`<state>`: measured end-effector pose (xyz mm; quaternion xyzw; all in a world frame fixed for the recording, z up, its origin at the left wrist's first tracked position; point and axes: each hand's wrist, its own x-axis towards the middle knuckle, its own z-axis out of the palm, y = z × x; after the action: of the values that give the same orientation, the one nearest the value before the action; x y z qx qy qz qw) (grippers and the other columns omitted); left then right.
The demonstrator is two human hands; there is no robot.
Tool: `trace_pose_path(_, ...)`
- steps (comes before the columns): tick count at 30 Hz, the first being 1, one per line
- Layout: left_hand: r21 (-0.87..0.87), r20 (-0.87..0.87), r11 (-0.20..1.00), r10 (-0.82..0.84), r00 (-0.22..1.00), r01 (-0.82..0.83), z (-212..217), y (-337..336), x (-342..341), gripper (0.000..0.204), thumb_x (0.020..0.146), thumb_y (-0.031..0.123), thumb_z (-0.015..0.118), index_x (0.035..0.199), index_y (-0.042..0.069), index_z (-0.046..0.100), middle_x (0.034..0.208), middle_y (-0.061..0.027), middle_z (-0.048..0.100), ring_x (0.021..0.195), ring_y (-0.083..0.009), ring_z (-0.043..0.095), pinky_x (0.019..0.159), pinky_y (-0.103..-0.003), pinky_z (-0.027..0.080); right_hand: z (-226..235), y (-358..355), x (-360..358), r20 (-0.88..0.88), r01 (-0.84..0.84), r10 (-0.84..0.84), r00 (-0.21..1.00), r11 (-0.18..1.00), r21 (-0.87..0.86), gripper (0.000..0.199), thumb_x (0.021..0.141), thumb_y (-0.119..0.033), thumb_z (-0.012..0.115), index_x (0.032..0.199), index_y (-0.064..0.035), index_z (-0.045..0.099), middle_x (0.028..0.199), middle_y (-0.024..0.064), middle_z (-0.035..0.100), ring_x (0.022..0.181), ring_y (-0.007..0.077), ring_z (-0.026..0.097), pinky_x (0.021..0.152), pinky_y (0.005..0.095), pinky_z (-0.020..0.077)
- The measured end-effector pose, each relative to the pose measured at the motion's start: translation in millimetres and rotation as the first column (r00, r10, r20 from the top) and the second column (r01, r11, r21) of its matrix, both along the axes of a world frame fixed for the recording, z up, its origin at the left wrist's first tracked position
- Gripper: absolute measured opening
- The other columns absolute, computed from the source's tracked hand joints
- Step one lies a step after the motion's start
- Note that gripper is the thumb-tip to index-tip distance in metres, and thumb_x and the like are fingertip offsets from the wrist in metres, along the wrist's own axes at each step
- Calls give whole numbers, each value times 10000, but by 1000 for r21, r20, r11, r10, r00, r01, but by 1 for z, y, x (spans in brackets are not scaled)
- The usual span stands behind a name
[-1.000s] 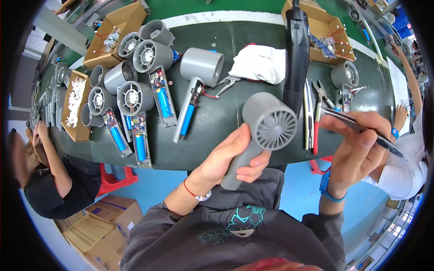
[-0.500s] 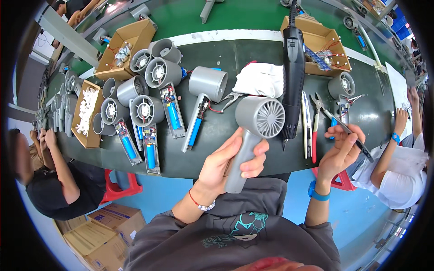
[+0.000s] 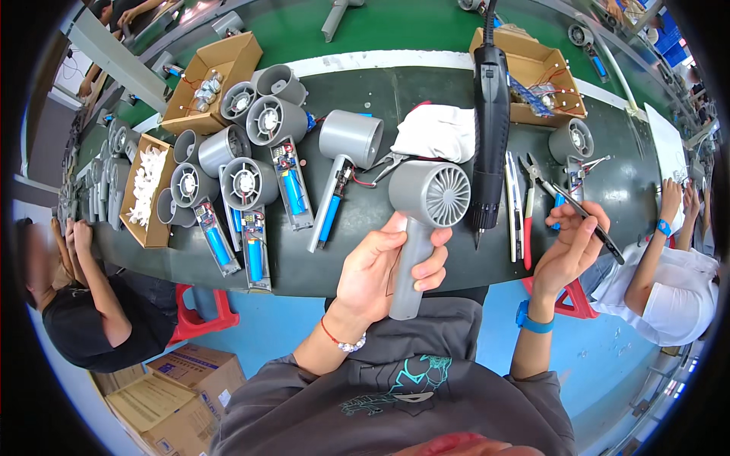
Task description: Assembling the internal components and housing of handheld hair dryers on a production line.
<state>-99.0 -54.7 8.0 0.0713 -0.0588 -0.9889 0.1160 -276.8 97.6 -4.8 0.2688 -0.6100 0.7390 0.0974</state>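
Observation:
My left hand (image 3: 365, 273) is wrapped round the handle of a grey handheld fan (image 3: 414, 190), held nearly upright above the table's near edge. Its round slatted grille faces up and to the right. Off to the right, my right hand (image 3: 566, 247) pinches slim dark tweezers (image 3: 606, 239), whose thin end points up and to the left. Just beyond that hand lie cutting pliers (image 3: 528, 232) with red handles and a pale pen-like tool (image 3: 511, 213). A black electric screwdriver (image 3: 491, 129) hangs close to the fan's right side, bit downward.
Several opened grey fan bodies (image 3: 249, 182) with blue batteries crowd the left of the dark table. Another opened fan (image 3: 570, 140) lies at right. Cardboard boxes of parts (image 3: 171, 121) stand behind; a white cloth (image 3: 435, 135) lies mid-table. People (image 3: 84, 304) sit on both sides.
My left hand has shifted the fan slightly left and turned its handle more upright. My right hand, still pinching the tweezers, has moved a little toward the left.

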Motion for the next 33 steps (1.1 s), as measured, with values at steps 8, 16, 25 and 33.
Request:
trace_pose_path(8, -60, -91, 998, -36, 995, 31, -12, -2, 1, 469, 923, 183, 351, 1384, 123, 287, 1074, -114, 466, 696, -142, 401, 604, -273, 362, 21, -2, 16, -73, -166, 174, 982, 981, 102, 282, 1019, -216, 376, 1102, 32, 483, 896, 159, 602, 806, 222, 605, 718, 326, 484)
trace_pose_path(16, -217, -36, 976, -36, 999, 27, -10, -1, 2, 502, 920, 224, 397, 1397, 133, 270, 1068, -112, 466, 691, -139, 426, 601, -270, 377, 85, -42, 27, -286, -347, 507, 813, 816, 461, 194, 759, -20, 706, 936, 24, 639, 884, 139, 660, 813, 290, 639, 701, 348, 499)
trace_pose_path(25, -298, -14, 954, -39, 999, 33, -7, -1, 1, 509, 934, 231, 401, 1409, 126, 251, 1098, -131, 482, 686, -142, 436, 602, -260, 384, 102, -69, 21, -458, -177, 577, 676, 731, 659, 227, 718, 18, 713, 907, -22, 594, 832, 78, 625, 686, 273, 577, 577, 340, 456)
trace_pose_path(33, -318, -1, 947, -41, 999, 39, -6, -4, 1, 509, 942, 233, 392, 1412, 109, 242, 1084, -143, 490, 626, -124, 428, 543, -238, 374, 112, -81, 12, -411, -129, 661, 628, 608, 783, 119, 897, -48, 539, 813, 35, 549, 736, 108, 562, 606, 253, 543, 548, 312, 418)
